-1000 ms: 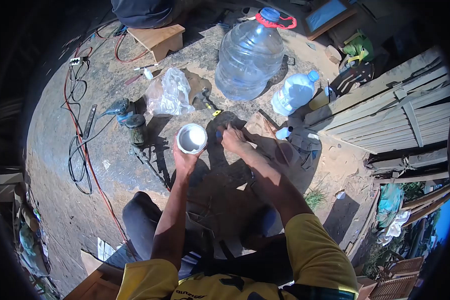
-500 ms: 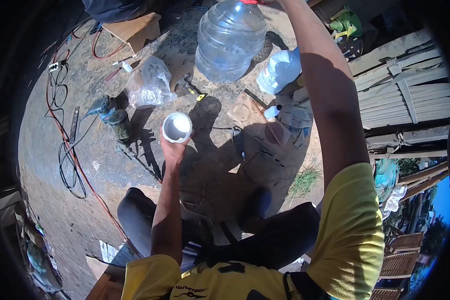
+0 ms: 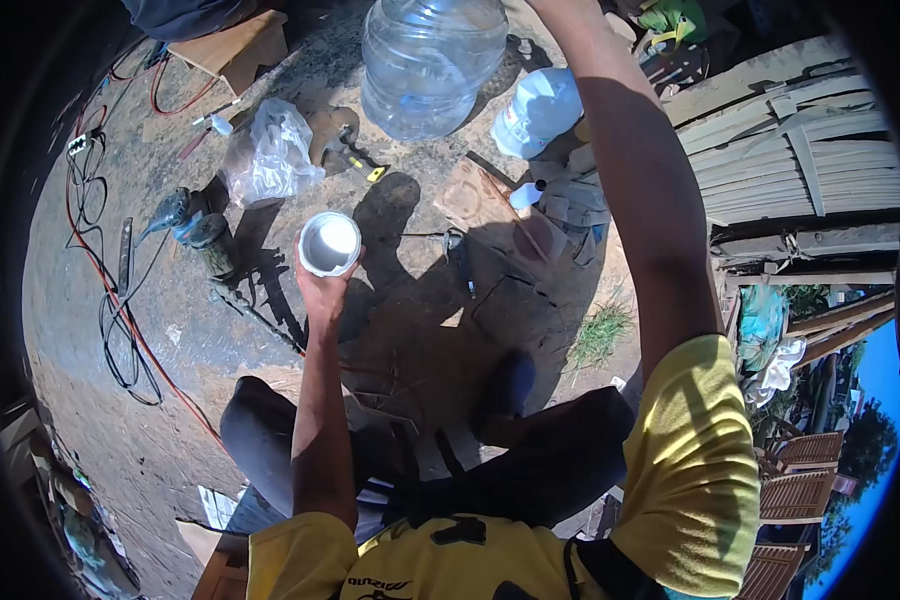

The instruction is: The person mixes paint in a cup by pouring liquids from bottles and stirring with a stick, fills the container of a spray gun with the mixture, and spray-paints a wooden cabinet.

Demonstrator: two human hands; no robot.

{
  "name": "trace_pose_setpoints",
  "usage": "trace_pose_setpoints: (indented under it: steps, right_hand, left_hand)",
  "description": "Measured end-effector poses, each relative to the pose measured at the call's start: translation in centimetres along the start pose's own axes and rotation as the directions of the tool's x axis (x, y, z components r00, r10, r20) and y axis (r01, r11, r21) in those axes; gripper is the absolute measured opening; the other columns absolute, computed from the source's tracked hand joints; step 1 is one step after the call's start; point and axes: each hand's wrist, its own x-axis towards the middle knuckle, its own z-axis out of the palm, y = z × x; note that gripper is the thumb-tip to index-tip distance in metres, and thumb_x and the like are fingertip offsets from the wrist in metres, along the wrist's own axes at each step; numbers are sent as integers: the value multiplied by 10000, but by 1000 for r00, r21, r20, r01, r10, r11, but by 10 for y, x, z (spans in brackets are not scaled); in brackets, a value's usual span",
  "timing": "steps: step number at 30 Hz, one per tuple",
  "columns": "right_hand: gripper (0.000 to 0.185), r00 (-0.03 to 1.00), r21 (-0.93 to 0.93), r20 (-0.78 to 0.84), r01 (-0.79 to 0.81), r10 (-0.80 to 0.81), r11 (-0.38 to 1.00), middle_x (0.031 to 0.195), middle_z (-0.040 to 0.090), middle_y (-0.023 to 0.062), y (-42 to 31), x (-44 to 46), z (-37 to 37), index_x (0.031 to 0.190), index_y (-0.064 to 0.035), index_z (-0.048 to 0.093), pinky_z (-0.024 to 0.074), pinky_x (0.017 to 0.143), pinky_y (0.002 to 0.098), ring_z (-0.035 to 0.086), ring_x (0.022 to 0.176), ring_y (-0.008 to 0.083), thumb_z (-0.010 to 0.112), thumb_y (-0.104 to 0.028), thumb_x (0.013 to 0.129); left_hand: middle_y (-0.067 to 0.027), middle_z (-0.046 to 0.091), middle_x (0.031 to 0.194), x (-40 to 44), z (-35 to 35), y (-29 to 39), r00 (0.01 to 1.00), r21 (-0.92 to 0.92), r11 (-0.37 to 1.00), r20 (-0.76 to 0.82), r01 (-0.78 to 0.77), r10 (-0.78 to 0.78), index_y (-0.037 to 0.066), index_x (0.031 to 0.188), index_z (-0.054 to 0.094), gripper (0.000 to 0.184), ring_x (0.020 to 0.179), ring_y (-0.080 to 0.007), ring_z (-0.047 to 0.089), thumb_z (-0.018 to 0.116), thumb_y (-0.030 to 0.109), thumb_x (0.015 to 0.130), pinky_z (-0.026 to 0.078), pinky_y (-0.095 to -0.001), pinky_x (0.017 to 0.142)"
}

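Note:
My left hand (image 3: 320, 290) is closed around a white plastic cup (image 3: 313, 262), held upright above the ground with its round mouth facing up. Sunlight falls on a whitish patch inside; I cannot make out its contents. My right arm (image 3: 635, 150) reaches forward past the top edge, so that hand is hidden from view. Close to that arm stands a big clear water jug (image 3: 432, 70), its top cut off by the frame. Between the jug and my forearm sits a smaller clear plastic bottle (image 3: 538, 112) with a pale label.
A power tool (image 3: 210, 240) with its cord lies left of the cup. A clear plastic bag (image 3: 275, 155), a yellow-marked tool (image 3: 368, 170), a small white bottle (image 3: 527, 195) and a wooden board (image 3: 470, 195) lie ahead. Stacked wood strips (image 3: 770, 150) stand at right.
The view has shifted, so the scene sits slightly higher and further left. My right hand and the jug's red top have left the frame. My left hand still holds the cup.

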Motion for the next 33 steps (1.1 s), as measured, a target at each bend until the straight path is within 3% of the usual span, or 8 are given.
trace_pose_setpoints:
  steps: [2, 4, 10, 17, 29, 30, 31, 33]
  right_hand:
    - [460, 957, 147, 165, 217, -240, 965, 1054, 705, 179, 50, -33, -52, 1244, -28, 670, 537, 859, 430, 687, 958, 333, 721, -398, 976]
    - [245, 971, 287, -165, 214, -172, 934, 608, 648, 43, 58, -125, -23, 875, -47, 731, 495, 548, 307, 611, 529, 142, 770, -261, 987]
    - [310, 653, -112, 625, -467, 428, 877, 1101, 731, 223, 188, -384, -28, 1041, -26, 690, 570, 847, 523, 732, 1011, 413, 749, -319, 956]
    - [329, 634, -138, 691, -355, 347, 925, 1287, 628, 217, 222, -443, -7, 1182, -59, 647, 510, 963, 574, 636, 1137, 468, 734, -285, 959]
    - [111, 886, 200, 404, -326, 226, 924, 942, 744, 148, 128, -341, -90, 1095, -20, 675, 588, 689, 418, 742, 792, 362, 692, -79, 1002]
    - [132, 881, 204, 426, -313, 204, 928, 954, 732, 158, 110, -315, -101, 1098, -23, 674, 585, 695, 428, 744, 814, 375, 710, -55, 976]
    - [162, 875, 207, 448, -301, 184, 931, 967, 721, 168, 97, -298, -108, 1101, -26, 672, 582, 700, 438, 746, 835, 388, 729, -30, 949]
    - [127, 911, 250, 412, -146, 31, 957, 960, 717, 167, 82, -269, -101, 1077, -21, 675, 578, 702, 444, 736, 828, 385, 713, -34, 957]
  left_hand:
    - [-99, 672, 1290, -1, -1, 9, 999, 90, 996, -25, -23, 25, 15, 1378, 529, 805, 1173, -204, 659, 991, 134, 729, 523, -366, 1043]
    - [-101, 674, 1287, 0, 0, 11, 1000, 78, 997, -17, -9, 10, 14, 1370, 538, 796, 1171, -203, 660, 991, 135, 727, 523, -365, 1044]
    - [-106, 694, 1252, 9, 22, 27, 997, 113, 992, 56, -56, 50, 14, 1355, 558, 784, 1138, -211, 678, 996, 144, 718, 532, -362, 1025]
    - [-85, 696, 1265, 23, 62, 25, 975, 18, 999, 221, -27, 22, 26, 1385, 540, 808, 1181, -196, 670, 984, 85, 712, 542, -362, 1033]
    - [-110, 647, 1391, 67, 112, -12, 938, 42, 986, 318, -159, 138, 46, 1426, 506, 721, 1285, -242, 631, 909, 205, 849, 532, -459, 1117]
    - [-119, 619, 1426, 70, 114, -19, 914, -496, 822, 401, 278, -67, 60, 1428, 511, 593, 1316, -275, 610, 801, 242, 944, 531, -533, 1107]
    - [-129, 591, 1461, 73, 116, -22, 807, -770, 243, 569, 590, -160, 73, 1429, 517, 476, 1347, -308, 589, 694, 279, 1038, 530, -608, 1097]
    - [-134, 548, 1506, 74, 118, -12, 809, -736, 338, 547, 587, -215, 99, 1431, 525, 388, 1389, -365, 550, 497, 340, 1128, 508, -718, 1066]
